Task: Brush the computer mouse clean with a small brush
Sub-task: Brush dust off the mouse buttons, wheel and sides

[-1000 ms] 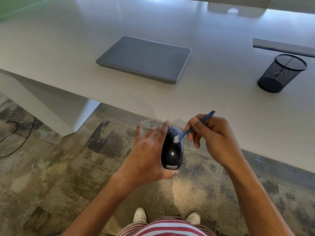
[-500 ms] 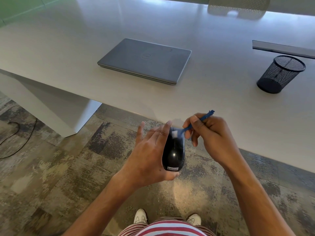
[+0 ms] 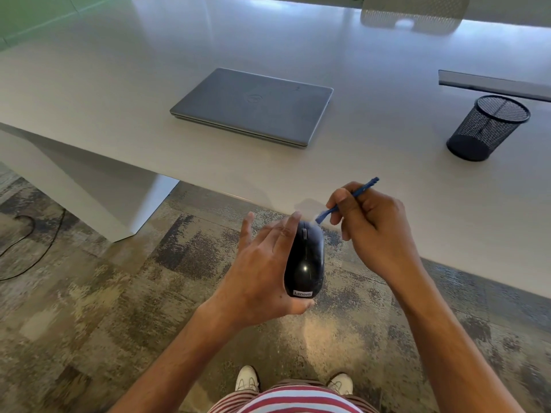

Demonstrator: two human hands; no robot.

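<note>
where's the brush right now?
Head view, just right of centre: the blue brush is pinched in the right hand, its bristle end at the front tip of the black mouse held by the left hand.

The brush [image 3: 347,201] head, resting mid-body on the mouse [image 3: 305,260] a second ago, now sits off its front right edge, blurred. The right hand [image 3: 372,231] pinching it is drawn back and higher. The left hand [image 3: 262,272] tilts the mouse slightly, fingers spread wider.
</note>
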